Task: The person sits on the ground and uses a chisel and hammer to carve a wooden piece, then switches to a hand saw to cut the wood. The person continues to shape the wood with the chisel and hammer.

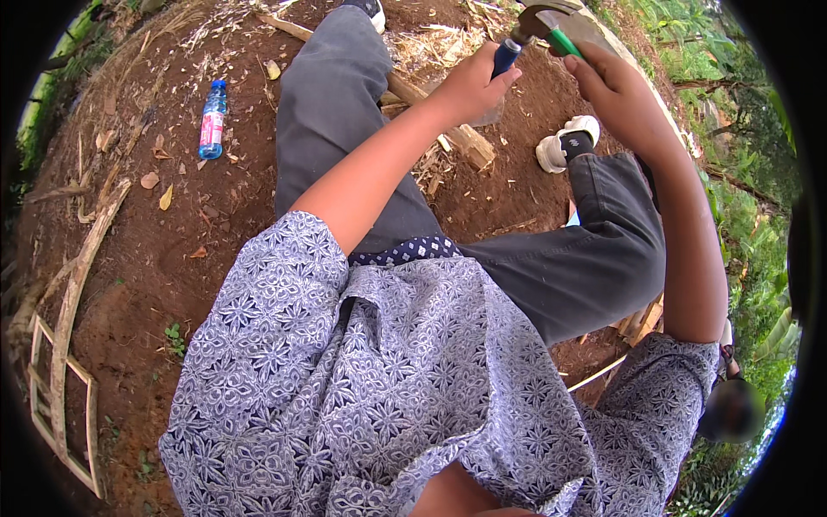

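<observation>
My left hand (pixel 469 84) is closed round the blue handle (pixel 506 57) of what looks like a chisel, and a greyish flat blade (pixel 493 114) shows faintly below the fingers. My right hand (pixel 613 90) grips the green handle of a claw hammer (pixel 536 21). The hammer's face is at the top end of the blue handle, touching or very close. Under my left hand lies a rough length of wood (pixel 469 146) on the ground between my legs; where the blade's tip meets it I cannot make out.
Pale wood chips (pixel 439 43) litter the brown soil. To the left stands a plastic bottle (pixel 212 121) with a blue cap. A long branch (pixel 82 267) crosses a thin wooden frame (pixel 93 422) at the lower left. Another person (pixel 732 405) is at the right edge, before green plants.
</observation>
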Demonstrator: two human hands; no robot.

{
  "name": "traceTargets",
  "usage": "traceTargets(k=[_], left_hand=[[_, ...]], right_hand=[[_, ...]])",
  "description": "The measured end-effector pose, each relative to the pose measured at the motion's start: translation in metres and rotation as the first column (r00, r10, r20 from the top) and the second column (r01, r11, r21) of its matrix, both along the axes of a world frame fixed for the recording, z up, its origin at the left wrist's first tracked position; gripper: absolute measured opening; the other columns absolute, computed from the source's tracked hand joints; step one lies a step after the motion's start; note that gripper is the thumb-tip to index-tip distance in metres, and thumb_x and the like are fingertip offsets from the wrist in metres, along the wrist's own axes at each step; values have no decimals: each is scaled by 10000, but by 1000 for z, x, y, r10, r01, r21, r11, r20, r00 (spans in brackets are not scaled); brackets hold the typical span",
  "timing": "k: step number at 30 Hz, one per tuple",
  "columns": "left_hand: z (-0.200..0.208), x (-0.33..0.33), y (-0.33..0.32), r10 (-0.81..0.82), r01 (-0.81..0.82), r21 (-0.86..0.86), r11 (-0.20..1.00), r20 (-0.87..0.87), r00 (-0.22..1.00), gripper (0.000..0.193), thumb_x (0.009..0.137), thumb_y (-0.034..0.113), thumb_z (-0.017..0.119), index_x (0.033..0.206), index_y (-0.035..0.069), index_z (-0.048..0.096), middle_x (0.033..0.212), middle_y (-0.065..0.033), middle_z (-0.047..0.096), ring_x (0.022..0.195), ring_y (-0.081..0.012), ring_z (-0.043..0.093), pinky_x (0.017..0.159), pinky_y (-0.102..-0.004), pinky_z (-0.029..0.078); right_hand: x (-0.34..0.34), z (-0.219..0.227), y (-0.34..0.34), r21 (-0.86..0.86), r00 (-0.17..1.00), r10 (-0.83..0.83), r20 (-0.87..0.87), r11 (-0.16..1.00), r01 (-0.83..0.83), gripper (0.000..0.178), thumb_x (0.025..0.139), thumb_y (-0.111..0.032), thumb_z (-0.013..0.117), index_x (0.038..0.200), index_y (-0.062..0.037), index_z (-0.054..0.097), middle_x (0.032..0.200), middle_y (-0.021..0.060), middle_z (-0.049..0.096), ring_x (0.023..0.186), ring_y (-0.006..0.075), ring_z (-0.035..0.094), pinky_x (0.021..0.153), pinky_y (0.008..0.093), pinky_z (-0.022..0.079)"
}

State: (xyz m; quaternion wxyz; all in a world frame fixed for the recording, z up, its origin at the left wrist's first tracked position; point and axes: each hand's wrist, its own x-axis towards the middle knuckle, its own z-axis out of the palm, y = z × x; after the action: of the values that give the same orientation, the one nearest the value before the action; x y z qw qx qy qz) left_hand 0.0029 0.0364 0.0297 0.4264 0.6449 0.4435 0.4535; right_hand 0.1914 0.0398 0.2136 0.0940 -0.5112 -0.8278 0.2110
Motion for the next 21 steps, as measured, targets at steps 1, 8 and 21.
traceTargets(k=[1,8,21], left_hand=[[0,0,1,7,-7,26,1000,3,1000,360,994,378,641,1058,33,558,830,-166,652,780,-332,664,729,-438,508],[-1,1,-4,3,-3,22,1000,-5,1000,335,997,355,640,1047,34,559,836,-159,652,787,-326,662,739,-435,509],[1,-9,-8,7,-7,45,999,-17,1000,350,992,359,648,1043,23,567,852,-150,639,807,-303,642,752,-420,502]], right_hand=[[2,11,2,-2,986,-95,-134,995,96,335,1096,-302,508,1290,-43,595,704,-79,415,594,28,385,531,197,311],[-4,4,-10,-107,988,-79,132,990,93,436,1067,-369,516,1209,20,655,833,49,665,801,195,625,775,382,510],[0,35,5,-109,969,-192,-156,978,176,367,1036,-349,580,1106,9,619,788,96,597,759,193,583,748,374,478]])
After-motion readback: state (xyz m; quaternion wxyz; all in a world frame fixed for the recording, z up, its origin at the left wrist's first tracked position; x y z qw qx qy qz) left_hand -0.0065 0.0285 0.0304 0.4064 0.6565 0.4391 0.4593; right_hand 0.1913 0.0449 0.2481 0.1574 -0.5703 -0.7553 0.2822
